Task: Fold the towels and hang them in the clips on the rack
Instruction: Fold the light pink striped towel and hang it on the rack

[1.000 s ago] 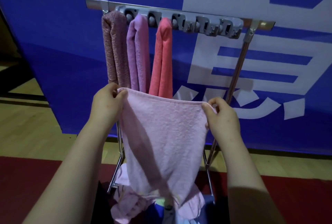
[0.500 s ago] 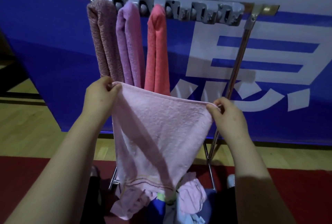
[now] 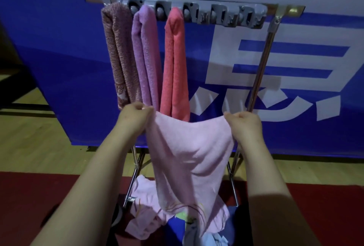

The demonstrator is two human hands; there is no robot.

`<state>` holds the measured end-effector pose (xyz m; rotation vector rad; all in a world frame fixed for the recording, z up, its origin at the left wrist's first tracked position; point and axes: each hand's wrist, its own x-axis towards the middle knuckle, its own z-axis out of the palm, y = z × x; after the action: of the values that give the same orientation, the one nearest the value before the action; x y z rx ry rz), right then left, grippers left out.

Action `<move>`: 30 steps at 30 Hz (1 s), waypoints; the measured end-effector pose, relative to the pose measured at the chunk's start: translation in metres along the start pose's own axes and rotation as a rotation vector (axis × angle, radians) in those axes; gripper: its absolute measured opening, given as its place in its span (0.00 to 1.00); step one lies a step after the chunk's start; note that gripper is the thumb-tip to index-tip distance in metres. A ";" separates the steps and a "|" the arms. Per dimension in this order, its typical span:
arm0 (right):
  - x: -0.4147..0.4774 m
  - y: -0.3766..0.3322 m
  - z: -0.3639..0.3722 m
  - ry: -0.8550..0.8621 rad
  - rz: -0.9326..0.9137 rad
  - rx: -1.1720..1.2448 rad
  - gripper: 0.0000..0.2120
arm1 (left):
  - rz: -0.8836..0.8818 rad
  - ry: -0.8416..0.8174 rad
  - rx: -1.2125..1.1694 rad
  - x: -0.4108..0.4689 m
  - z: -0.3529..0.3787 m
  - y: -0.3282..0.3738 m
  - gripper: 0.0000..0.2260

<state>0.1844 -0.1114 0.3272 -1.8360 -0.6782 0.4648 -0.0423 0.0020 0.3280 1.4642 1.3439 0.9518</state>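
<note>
**Rack, top row.** The clip strip (image 3: 216,16) runs along the top bar. The leftmost clip holds a mottled brown-pink towel (image 3: 118,54), the next a lilac towel (image 3: 146,54), and the third a coral towel (image 3: 175,58). All three are folded narrow and hang straight. The clips right of the coral one look empty, but the strip is dim and I cannot count them.

**Hands, below the hung towels.**
- The left hand (image 3: 136,114) has its fingers curled and pinches the upper left corner of the pale pink towel (image 3: 189,151).
- The towel hangs spread between the hands with its top edge sagging a little. Its lower end reaches the pile of loose towels (image 3: 143,224) at the rack's foot.
- The right hand (image 3: 243,125) is a fist closed on the upper right corner, in front of the rack's right upright (image 3: 260,68).

**Step in hand.** The towel is spread by its top corners and the fold is not yet made. Three are hung, so this would be the fourth.

**Next move calls for:**
- Bring the two corners together to halve the width, probably with a second fold to match the hung ones.
- Raise the folded top into the first free clip right of the coral towel.
- Lift the tail clear of the pile so it drags nothing up.
</note>
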 end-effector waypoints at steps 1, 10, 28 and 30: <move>-0.006 -0.001 0.005 -0.025 0.020 0.027 0.16 | -0.019 -0.037 -0.070 -0.009 0.007 0.000 0.10; -0.064 -0.013 0.030 -0.214 -0.069 0.163 0.04 | 0.014 -0.181 -0.223 -0.078 0.046 0.005 0.11; -0.097 -0.023 0.034 -0.281 -0.401 0.118 0.13 | -0.046 -0.146 -0.526 -0.103 0.020 0.011 0.09; -0.096 -0.024 0.029 -0.285 -0.402 0.165 0.12 | -0.015 -0.141 -0.495 -0.105 0.020 0.009 0.05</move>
<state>0.0885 -0.1465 0.3388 -1.4437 -1.1412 0.5006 -0.0327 -0.1045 0.3343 1.1146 0.9293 1.0591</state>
